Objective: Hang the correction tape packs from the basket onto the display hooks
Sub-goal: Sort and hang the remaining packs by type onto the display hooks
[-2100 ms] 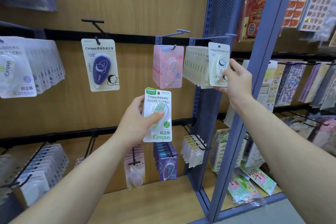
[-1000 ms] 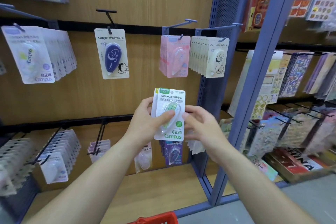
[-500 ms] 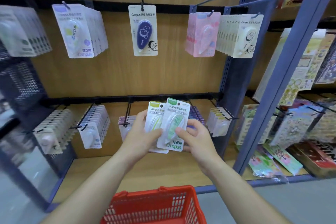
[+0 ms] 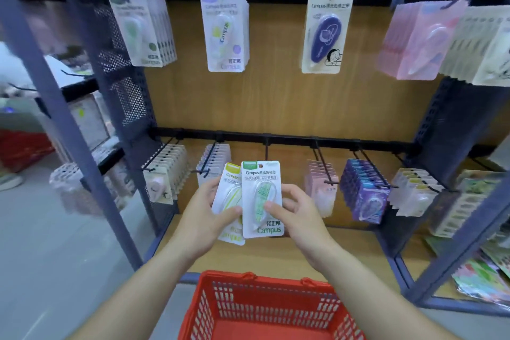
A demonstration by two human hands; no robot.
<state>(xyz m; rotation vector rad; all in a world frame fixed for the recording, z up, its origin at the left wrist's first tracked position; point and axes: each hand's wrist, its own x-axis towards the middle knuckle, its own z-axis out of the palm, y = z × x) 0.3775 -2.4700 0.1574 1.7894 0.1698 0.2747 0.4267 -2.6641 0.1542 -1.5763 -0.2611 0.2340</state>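
Left hand (image 4: pixel 205 214) pinches a flat yellow-topped card-and-blister correction tape pack (image 4: pixel 228 201); right hand (image 4: pixel 299 211) grips the overlapping green-topped glossy pack (image 4: pixel 262 199), above a red slotted plastic basket (image 4: pixel 265 309).

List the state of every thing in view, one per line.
green pack, unhung, pinched by the right hand.
yellow pack, unhung, behind the green pack, held by the left hand.
navy pack, hanging alone on an upper hook.
red basket, below both hands.
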